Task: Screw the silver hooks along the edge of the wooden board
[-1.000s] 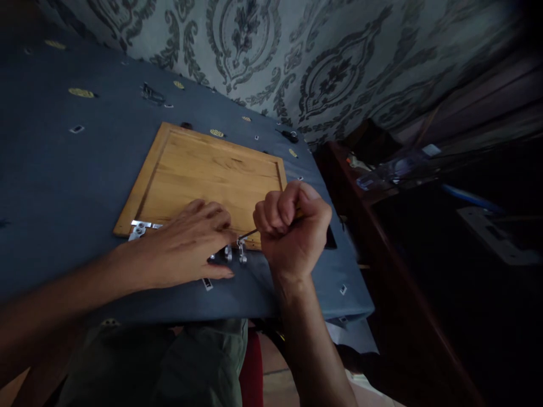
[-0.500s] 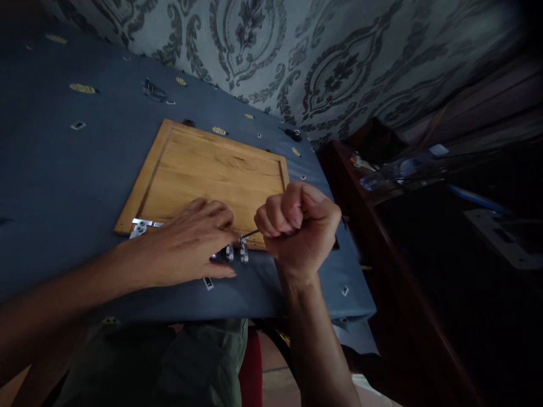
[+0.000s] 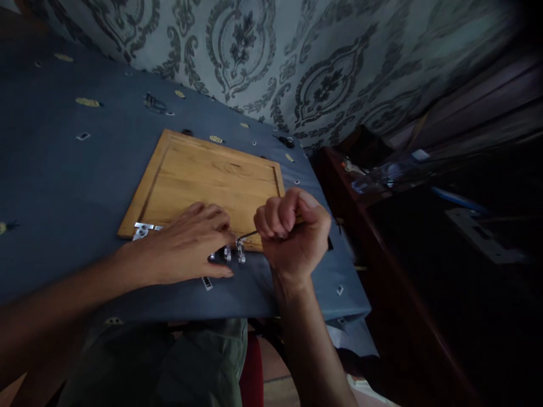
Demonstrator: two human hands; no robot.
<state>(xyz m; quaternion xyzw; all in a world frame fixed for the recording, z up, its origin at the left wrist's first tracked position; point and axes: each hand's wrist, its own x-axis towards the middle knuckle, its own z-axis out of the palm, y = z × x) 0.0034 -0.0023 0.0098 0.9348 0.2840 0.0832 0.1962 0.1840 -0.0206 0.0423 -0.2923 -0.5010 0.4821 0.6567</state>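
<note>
Fingers [image 3: 275, 217] of the right hand [image 3: 292, 232] curl tight round a thin dark tool [image 3: 248, 233], its tip at a metal hinge [image 3: 241, 252] on the wooden panel [image 3: 212, 175]'s near edge. The left hand [image 3: 190, 243] — thumb apart, fingers loosely bent — lies over that edge. Blue cloth [image 3: 97, 175] beneath; patterned wall [image 3: 280, 53] beyond. Right wrist [image 3: 292, 288] bent, left forearm [image 3: 76, 291] slanting.

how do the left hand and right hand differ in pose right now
The left hand has its thumb apart from its fingers; the right hand is closed around a thin tool. The left hand shows its back, while the right hand shows its inner wrist. Both are bare and near a metal hinge.
</note>
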